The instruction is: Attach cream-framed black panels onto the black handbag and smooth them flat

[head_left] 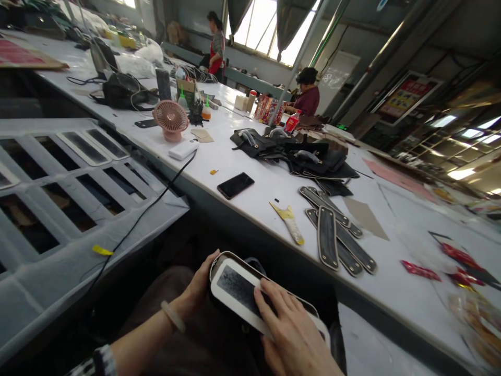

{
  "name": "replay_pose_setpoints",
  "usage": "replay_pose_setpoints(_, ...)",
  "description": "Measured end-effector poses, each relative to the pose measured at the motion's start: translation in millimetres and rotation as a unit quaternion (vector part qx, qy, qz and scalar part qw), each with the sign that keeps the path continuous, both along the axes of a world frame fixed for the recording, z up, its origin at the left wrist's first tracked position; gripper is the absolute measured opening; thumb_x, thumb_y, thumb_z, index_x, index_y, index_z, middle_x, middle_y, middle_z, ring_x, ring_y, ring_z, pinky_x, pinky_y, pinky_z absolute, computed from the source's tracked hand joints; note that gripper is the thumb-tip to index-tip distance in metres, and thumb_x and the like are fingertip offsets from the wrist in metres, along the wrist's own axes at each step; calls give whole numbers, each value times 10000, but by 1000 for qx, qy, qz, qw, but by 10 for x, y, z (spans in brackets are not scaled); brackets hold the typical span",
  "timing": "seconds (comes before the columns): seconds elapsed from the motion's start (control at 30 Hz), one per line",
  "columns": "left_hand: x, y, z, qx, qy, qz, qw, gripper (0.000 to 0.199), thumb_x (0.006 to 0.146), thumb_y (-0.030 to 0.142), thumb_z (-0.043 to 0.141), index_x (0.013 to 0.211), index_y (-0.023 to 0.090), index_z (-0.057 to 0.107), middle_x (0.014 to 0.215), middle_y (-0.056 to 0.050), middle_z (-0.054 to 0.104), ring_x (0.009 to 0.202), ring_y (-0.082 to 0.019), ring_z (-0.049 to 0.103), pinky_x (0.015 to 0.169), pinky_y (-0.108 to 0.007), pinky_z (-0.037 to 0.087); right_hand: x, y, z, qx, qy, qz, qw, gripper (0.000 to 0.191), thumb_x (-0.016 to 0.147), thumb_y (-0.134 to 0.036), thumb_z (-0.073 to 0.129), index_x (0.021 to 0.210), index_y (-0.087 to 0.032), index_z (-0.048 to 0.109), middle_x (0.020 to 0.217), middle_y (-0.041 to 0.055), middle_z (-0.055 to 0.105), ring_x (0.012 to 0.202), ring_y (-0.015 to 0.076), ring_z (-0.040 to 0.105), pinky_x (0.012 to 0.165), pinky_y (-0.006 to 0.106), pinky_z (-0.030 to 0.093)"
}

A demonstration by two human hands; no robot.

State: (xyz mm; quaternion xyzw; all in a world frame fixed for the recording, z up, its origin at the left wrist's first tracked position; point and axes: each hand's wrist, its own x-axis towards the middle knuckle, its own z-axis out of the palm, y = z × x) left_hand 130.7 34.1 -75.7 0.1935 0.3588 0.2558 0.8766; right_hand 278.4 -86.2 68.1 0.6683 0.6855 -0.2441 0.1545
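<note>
The left hand (199,284) grips the rounded end of a long dark case with a pale-rimmed panel (242,295), held over the person's lap. The right hand (287,324) lies across the panel, its fingers (270,308) spread on the surface. Beyond, on the white desk (266,214), dark stitched straps (327,237) overlap in a pile, beside a yellow-stained tool (288,222), perhaps a spatula. A black phone (236,185) lies near the desk's edge, and a pink fan (171,120) stands farther left. At left, a pale rack (74,180) bears more panels (85,148). Two people (216,44) (307,94) are in the background.
</note>
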Motion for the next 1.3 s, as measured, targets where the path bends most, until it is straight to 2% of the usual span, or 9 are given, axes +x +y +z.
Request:
replay_pose_setpoints(0.17, 15, 14, 45, 24, -26, -2, 999, 416, 814, 519, 607, 898, 128, 718, 831, -67, 745, 808, -241, 662, 818, -320, 466, 173, -38, -72, 46, 93, -54, 993, 634, 833, -206, 488, 1453, -219, 358, 1523, 50, 294, 1389, 239, 276, 1156, 428, 244)
replay_pose_setpoints(0.33, 32, 37, 51, 24, -3, 3, 1000, 405, 801, 522, 615, 871, 138, 721, 794, -59, 739, 783, -237, 646, 790, -313, 454, 293, -18, -201, 93, 143, -101, 980, 462, 956, -417, 438, 1390, -261, 465, 1499, 58, 341, 1369, 251, 300, 1130, 452, 276)
replay_pose_setpoints(0.57, 14, 56, 43, 25, -9, -2, 1000, 349, 793, 471, 637, 834, 133, 715, 725, -37, 714, 725, -210, 622, 753, -295, 441, 291, 1, -365, 193, 131, -94, 968, 344, 932, -258, 481, 1259, -308, 575, 1392, 71, 452, 1275, 246, 405, 1033, 473, 352)
replay_pose_setpoints(0.77, 34, 75, 57, 29, -1, 8, 1000, 350, 763, 481, 661, 826, 141, 720, 712, -15, 714, 715, -189, 616, 741, -278, 442, 323, 92, -343, 200, 126, -87, 968, 438, 873, -235, 550, 1305, -307, 540, 1339, 79, 485, 1245, 254, 413, 1021, 490, 329)
replay_pose_setpoints(0.93, 26, 89, 57, 30, 3, -15, 999, 371, 785, 495, 640, 821, 135, 721, 729, -30, 717, 703, -185, 620, 760, -283, 452, 320, 125, -306, 202, 138, -96, 965, 428, 828, -208, 576, 1247, -294, 588, 1300, 83, 489, 1221, 253, 413, 1031, 479, 314)
replay_pose_setpoints(1.03, 14, 91, 127, 40, -7, -37, 998, 447, 825, 543, 590, 928, 127, 715, 829, -67, 727, 812, -225, 644, 818, -310, 457, 319, 89, -303, 189, 173, -104, 961, 420, 861, -239, 549, 1278, -288, 557, 1359, 79, 439, 1266, 248, 361, 1044, 458, 316)
replay_pose_setpoints(1.2, -79, 72, 190, 150, 19, -17, 988, 559, 890, 616, 438, 1253, 209, 562, 1274, -90, 604, 1187, -283, 534, 995, -376, 403, 326, 33, -332, 203, 178, -90, 959, 439, 884, -389, 558, 1310, -287, 525, 1485, 68, 320, 1365, 283, 230, 1088, 511, 264)
replay_pose_setpoints(1.27, -186, 49, 194, 272, 85, 8, 959, 476, 914, 546, 453, 1258, 226, 532, 1348, -88, 533, 1250, -274, 478, 1027, -382, 380, 339, 37, -343, 222, 157, -82, 959, 456, 850, -401, 604, 1290, -297, 547, 1528, 49, 261, 1407, 316, 130, 1102, 559, 220)
replay_pose_setpoints(1.3, -252, 33, 205, 356, 128, 24, 925, 402, 914, 485, 495, 1221, 229, 539, 1342, -87, 523, 1249, -266, 472, 1027, -383, 379, 350, 45, -348, 222, 153, -76, 960, 474, 835, -403, 622, 1290, -292, 551, 1539, 46, 245, 1418, 323, 94, 1106, 570, 211)
